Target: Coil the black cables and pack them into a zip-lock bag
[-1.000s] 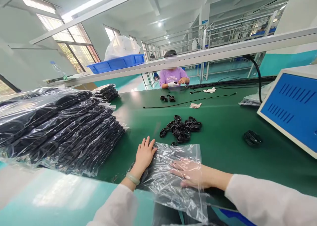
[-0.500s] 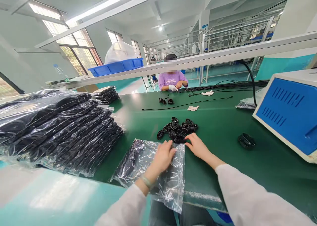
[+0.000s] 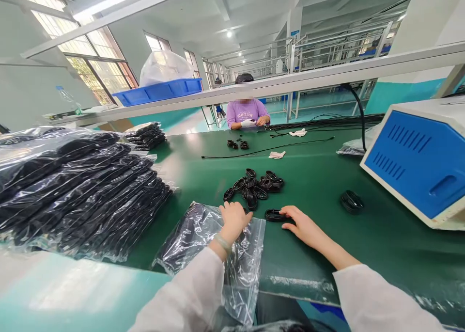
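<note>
My right hand (image 3: 301,224) has its thumb and fingers around the end of a coiled black cable (image 3: 273,215), which lies on the green table just right of the pile. My left hand (image 3: 234,220) is over the upper edge of a clear plastic bag (image 3: 207,230), its fingers bent and thumb apart, close to the pile. Something dark shows by its fingertips, too hidden to make out. Inside the bag, dark contents fill the left part. Several coiled black cables (image 3: 259,192) form the pile beyond both hands.
A tall stack of filled bags (image 3: 80,191) stands at left. At right are a blue-and-white machine (image 3: 414,162) and a lone cable coil (image 3: 351,202). Across the green table (image 3: 308,177) a person in purple (image 3: 247,113) handles something small. A shelf beam (image 3: 319,75) crosses above.
My right hand has moved right and slightly down with a cable coil, now apart from the pile. My left hand has shifted slightly left along the bag's edge. The view has turned a little.
</note>
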Available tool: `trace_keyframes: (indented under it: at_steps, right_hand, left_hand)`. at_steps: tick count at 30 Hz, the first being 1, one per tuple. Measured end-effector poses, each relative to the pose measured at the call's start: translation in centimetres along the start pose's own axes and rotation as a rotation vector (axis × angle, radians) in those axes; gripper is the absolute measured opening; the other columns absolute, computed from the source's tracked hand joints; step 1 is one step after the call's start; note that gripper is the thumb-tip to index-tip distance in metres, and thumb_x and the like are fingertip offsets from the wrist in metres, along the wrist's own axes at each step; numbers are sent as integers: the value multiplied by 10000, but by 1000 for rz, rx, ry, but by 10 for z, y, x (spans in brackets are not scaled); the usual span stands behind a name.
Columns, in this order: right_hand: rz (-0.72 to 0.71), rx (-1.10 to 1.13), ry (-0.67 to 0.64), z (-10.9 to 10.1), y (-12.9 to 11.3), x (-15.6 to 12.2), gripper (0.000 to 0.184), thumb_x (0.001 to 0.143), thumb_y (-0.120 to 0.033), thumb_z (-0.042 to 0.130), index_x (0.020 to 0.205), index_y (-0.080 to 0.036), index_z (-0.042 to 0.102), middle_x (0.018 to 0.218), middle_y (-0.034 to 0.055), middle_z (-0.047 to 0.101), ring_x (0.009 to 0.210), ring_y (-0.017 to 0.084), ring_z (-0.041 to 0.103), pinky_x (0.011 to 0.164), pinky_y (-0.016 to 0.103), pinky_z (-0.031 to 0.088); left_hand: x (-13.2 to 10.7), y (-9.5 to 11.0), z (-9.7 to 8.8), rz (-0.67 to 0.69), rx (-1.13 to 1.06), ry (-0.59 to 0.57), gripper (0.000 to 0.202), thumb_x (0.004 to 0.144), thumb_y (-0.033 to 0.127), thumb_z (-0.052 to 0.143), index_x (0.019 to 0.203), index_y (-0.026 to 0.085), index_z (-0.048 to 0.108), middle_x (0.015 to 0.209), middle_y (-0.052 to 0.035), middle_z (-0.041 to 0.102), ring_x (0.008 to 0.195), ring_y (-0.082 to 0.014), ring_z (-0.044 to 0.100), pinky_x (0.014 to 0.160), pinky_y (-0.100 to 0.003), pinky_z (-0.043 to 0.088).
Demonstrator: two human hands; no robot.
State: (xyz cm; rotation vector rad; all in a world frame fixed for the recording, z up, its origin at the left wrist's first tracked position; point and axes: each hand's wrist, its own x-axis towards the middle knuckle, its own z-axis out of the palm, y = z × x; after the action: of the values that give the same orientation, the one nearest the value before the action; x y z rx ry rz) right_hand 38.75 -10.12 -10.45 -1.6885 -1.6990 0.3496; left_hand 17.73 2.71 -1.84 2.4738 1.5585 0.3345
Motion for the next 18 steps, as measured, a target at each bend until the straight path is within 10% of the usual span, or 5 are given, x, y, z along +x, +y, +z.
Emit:
trace_keyframes:
  at_steps: [4, 11, 18]
  right_hand:
    - [101, -47, 80, 20, -4, 8, 542, 864, -324, 658, 1375, -214, 517, 1436, 157, 523, 1333, 326, 480, 1087, 528, 397]
    - [125, -40, 147, 6, -27, 3, 409, 947, -349, 565, 1352, -294, 562, 1335, 110, 614, 1208, 318, 536, 1015, 520, 396]
    - [33, -3, -125, 19, -85, -31, 412, 917, -211, 626, 1322, -277, 587, 1269, 83, 659, 1165, 289, 562, 1008, 487, 396]
  left_hand:
    - [20, 2, -3, 7, -139, -54, 265, 587, 169, 825, 820, 157, 700, 927, -143, 739, 1098, -411, 605, 992, -602, 397]
    - [-10, -15, -32, 157, -603, 10, 327, 942, 377, 505, 1168, 171, 622, 1169, -103, 724, 1044, -198, 691, 911, -326, 538]
    - [-99, -38, 29, 45, -881, -28, 202, 884, 225, 541, 1009, 178, 693, 975, -82, 744, 908, -225, 709, 882, -407, 558]
